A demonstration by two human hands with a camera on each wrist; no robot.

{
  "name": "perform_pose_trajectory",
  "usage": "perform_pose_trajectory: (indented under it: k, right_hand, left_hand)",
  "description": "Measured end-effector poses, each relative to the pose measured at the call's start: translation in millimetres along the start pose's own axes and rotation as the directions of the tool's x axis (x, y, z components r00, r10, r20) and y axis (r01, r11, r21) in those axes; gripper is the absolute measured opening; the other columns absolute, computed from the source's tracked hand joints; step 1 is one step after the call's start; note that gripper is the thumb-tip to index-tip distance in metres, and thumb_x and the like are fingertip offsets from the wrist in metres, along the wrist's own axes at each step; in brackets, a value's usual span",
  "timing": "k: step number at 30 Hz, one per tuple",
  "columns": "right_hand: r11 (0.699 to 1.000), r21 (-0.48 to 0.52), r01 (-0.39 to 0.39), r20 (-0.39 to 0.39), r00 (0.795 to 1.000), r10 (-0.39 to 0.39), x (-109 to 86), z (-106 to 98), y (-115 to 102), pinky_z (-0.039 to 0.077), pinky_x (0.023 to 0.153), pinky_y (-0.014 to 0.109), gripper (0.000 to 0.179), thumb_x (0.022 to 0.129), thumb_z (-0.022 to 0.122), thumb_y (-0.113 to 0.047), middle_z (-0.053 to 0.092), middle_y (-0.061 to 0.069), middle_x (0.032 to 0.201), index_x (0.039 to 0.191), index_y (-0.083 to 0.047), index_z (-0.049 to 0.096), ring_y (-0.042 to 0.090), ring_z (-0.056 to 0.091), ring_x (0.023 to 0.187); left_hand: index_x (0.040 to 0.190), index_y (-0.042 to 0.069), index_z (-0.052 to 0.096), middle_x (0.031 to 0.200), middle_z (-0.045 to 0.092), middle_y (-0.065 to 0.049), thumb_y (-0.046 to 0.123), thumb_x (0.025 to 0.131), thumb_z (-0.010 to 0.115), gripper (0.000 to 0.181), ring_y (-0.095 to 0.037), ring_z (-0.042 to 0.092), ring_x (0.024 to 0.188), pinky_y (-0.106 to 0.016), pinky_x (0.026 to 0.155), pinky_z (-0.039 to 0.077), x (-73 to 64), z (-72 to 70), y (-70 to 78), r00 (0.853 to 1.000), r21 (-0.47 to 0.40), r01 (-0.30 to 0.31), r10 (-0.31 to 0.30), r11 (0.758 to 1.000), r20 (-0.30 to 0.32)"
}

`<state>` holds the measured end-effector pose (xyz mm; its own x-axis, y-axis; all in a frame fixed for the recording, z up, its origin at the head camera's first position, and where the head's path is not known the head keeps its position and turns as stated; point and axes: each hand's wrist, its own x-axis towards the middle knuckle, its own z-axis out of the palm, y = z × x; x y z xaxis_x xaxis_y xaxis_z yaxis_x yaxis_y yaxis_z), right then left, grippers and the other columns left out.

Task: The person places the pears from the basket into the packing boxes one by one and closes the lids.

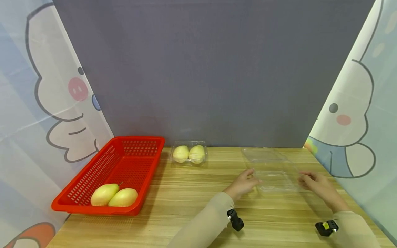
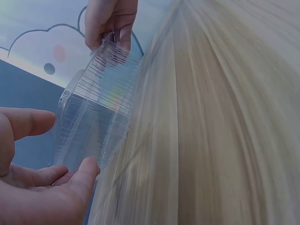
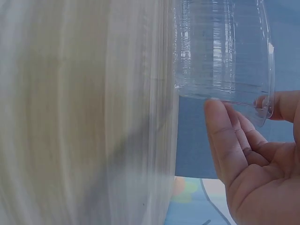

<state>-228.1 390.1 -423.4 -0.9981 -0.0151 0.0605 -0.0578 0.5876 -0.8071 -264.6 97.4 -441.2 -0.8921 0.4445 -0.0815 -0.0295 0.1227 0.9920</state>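
Observation:
A clear plastic clamshell box [image 1: 274, 179] stands on the right part of the wooden table, its lid [image 1: 263, 155] folded open toward the back. Nothing shows inside it. My left hand [image 1: 244, 184] holds its left side, thumb at the rim and fingertips against the wall, as the left wrist view shows. At the opposite end my right hand [image 1: 321, 187] pinches the rim, with the thumb [image 3: 283, 105] on the edge and the fingers [image 3: 225, 136] under it. Farther back, a closed clear box [image 1: 189, 164] contains two yellow-green pears [image 1: 196, 154].
To the left a red plastic basket [image 1: 152, 172] has two more pears [image 1: 123, 197] at its near end. A dark grey panel [image 1: 198, 72] rises behind the table [image 1: 173, 203]. Cartoon-printed curtains [image 1: 356, 113] hang on both sides.

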Motion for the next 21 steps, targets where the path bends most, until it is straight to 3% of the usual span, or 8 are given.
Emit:
perform_pose_trajectory:
  k: [21]
  right_hand:
    - [0.995, 0.094, 0.036, 0.049, 0.998, -0.041, 7.7, 28, -8, 0.057, 0.080, 0.026, 0.051, 0.110, 0.038, -0.018, 0.056, 0.040, 0.122, 0.134, 0.027, 0.035, 0.005, 0.064, 0.094]
  left_hand:
    - [0.154, 0.008, 0.038, 0.153, 0.041, -0.005, 0.023, 0.098, 0.064, 0.063, -0.034, 0.044, 0.135, -0.053, 0.104, 0.043, -10.1, -33.4, -8.9, 1.000, -0.014, -0.006, 0.006, 1.000, -0.002]
